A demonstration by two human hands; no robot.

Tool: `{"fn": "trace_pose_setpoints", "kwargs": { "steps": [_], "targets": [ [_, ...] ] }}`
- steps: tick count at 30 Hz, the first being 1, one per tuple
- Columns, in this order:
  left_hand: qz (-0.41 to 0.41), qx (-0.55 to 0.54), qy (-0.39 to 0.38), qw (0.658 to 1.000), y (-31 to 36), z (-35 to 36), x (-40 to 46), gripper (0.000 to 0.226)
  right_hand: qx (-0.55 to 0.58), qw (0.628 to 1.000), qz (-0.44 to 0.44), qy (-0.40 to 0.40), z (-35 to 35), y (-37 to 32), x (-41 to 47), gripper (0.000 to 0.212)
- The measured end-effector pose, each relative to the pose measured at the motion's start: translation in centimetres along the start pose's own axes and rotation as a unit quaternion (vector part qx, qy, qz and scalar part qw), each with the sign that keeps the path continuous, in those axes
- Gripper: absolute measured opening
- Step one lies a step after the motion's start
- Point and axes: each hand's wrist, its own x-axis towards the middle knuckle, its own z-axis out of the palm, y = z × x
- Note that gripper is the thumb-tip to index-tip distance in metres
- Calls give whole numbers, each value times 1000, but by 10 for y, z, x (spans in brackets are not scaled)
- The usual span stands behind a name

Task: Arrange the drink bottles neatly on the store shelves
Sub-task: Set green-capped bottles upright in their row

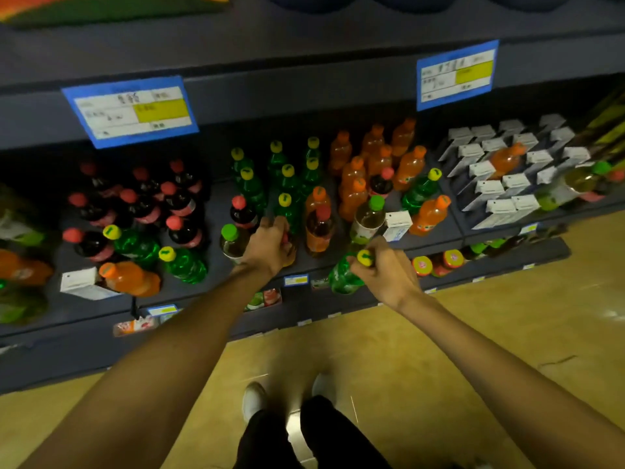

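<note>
A dark shelf point(436, 243) carries mixed drink bottles: dark ones with red caps point(179, 201) at left, green ones with yellow caps point(287, 184) in the middle, orange ones point(409, 167) to the right. My left hand point(270, 245) curls around the top of a bottle with a red cap at the shelf's front; the bottle is mostly hidden by the hand. My right hand point(385, 269) grips a green bottle point(343, 275) with a yellow cap by its neck, just off the shelf's front edge.
White cartons point(500, 187) fill the shelf's right side, with stray bottles lying among them. An orange bottle point(132, 277) and a white carton point(81, 282) lie at front left. Blue price tags point(130, 110) hang above. A lower shelf holds jars point(436, 264). My feet stand on yellow floor.
</note>
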Motion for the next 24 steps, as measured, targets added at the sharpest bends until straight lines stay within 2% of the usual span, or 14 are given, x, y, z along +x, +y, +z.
{"fn": "trace_pose_setpoints", "kwargs": {
  "steps": [6,11,16,24],
  "targets": [
    [4,-70,21,997,-19,-14,-43,28,45,999,-24,15,14,-22,23,28],
    [0,-81,-19,997,-46,-33,-84,27,22,998,-58,7,42,-48,47,31],
    [-25,-49,-64,996,-81,-34,-115,27,-32,999,-38,-9,64,-61,73,42],
    [-64,-52,-91,992,-125,-27,-133,27,-86,995,0,-41,101,-77,104,39]
  ]
}}
